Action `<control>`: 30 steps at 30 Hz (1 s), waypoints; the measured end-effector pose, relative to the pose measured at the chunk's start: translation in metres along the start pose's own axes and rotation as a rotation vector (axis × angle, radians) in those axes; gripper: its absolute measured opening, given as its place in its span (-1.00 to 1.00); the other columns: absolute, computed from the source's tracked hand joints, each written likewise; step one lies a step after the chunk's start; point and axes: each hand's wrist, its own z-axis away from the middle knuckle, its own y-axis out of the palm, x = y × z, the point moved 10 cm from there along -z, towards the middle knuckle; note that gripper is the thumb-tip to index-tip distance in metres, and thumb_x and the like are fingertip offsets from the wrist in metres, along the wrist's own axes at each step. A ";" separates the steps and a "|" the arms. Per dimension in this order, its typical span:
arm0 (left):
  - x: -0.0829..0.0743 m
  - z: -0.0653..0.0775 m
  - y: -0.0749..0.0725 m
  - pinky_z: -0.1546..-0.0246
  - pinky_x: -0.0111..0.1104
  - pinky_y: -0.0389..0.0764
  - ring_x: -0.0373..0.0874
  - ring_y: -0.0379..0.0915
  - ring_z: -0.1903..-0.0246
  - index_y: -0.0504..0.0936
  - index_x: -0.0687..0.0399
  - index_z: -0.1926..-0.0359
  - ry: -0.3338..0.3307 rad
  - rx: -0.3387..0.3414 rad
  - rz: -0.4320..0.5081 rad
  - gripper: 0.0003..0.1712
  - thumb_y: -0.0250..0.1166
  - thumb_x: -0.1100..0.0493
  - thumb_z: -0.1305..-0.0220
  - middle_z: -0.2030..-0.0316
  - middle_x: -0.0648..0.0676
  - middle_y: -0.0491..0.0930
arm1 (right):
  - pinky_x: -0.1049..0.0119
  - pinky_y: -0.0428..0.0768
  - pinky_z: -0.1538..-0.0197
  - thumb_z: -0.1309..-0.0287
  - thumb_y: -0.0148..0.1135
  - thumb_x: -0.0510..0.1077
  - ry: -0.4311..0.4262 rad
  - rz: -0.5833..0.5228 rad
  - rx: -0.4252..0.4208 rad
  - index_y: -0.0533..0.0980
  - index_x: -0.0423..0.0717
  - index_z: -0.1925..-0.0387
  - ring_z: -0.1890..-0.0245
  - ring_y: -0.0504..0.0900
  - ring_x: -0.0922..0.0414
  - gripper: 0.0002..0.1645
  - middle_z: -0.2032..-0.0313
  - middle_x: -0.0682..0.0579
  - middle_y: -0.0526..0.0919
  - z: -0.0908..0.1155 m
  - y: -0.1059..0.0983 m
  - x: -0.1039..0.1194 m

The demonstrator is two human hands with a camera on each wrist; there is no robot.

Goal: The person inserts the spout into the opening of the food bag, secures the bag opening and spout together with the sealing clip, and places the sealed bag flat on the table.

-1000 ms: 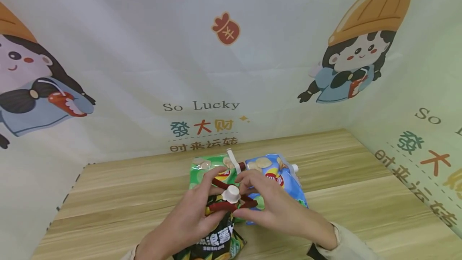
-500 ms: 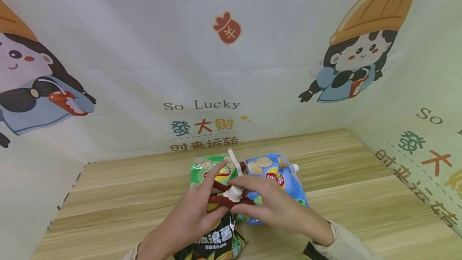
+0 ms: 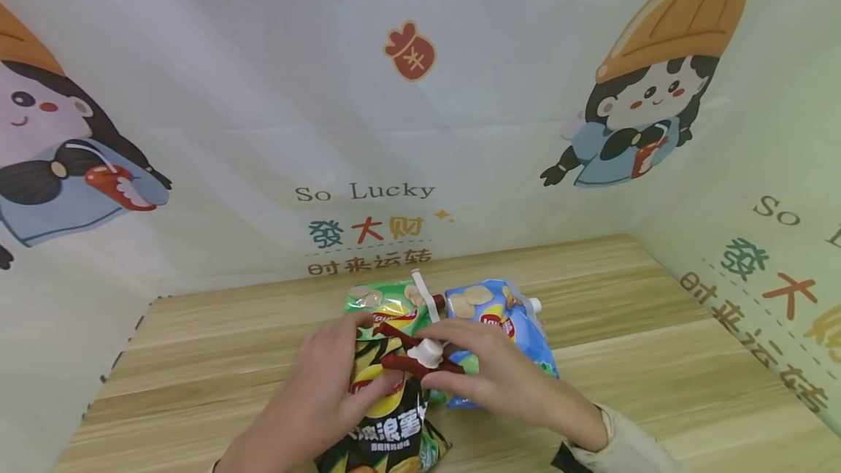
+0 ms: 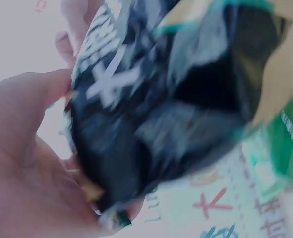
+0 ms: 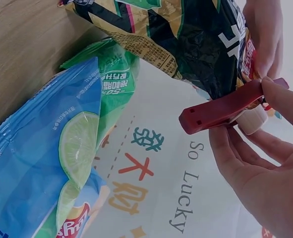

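Observation:
A black chip bag stands tilted toward me, its top at a dark red bag clip with a white spout cap. My right hand pinches the clip between thumb and fingers at its right side; the right wrist view shows the thumb on the clip's red bar. The clip's two red arms stand apart at the left. My left hand holds the black bag's left side, thumb across the front and fingers behind. In the left wrist view the bag is blurred and fills the middle.
Behind lies a green chip bag with a white clip strip on its edge. To its right is a blue chip bag with a white-capped clip. A printed cloth rises behind the wooden table.
My left hand has slid left and away from the clip's arms, baring more of the black bag's front. My right hand has closed in over the clip and keeps its pinch.

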 end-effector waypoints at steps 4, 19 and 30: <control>-0.011 0.002 -0.012 0.10 -0.21 0.46 -0.27 0.44 0.27 0.65 -0.02 0.18 0.127 -0.043 -0.051 -0.78 0.46 0.08 -0.18 0.30 -0.16 0.60 | 0.34 0.63 0.06 -0.25 0.36 -0.01 0.017 0.007 0.002 0.54 0.00 -0.14 0.10 0.61 0.29 -0.55 0.03 0.20 0.64 -0.001 0.000 -0.001; -0.017 0.000 -0.002 0.21 -0.29 0.50 -0.27 0.48 0.25 0.76 0.05 0.28 0.253 -0.173 0.046 -0.89 0.44 0.31 -0.14 0.31 -0.12 0.65 | 0.19 0.58 -0.09 -0.35 0.25 -0.05 0.011 0.086 0.007 0.53 0.04 -0.19 -0.12 0.55 0.21 -0.60 -0.11 0.20 0.60 0.003 0.001 0.002; 0.004 -0.004 0.012 0.21 -0.27 0.48 -0.24 0.37 0.18 0.46 -0.18 -0.21 0.069 -0.004 0.234 -0.48 0.39 0.16 -0.26 0.14 -0.27 0.60 | 0.22 0.59 -0.05 -0.33 0.28 -0.05 0.009 0.089 -0.010 0.55 -0.01 -0.15 -0.06 0.58 0.24 -0.61 -0.06 0.20 0.63 0.001 0.001 0.002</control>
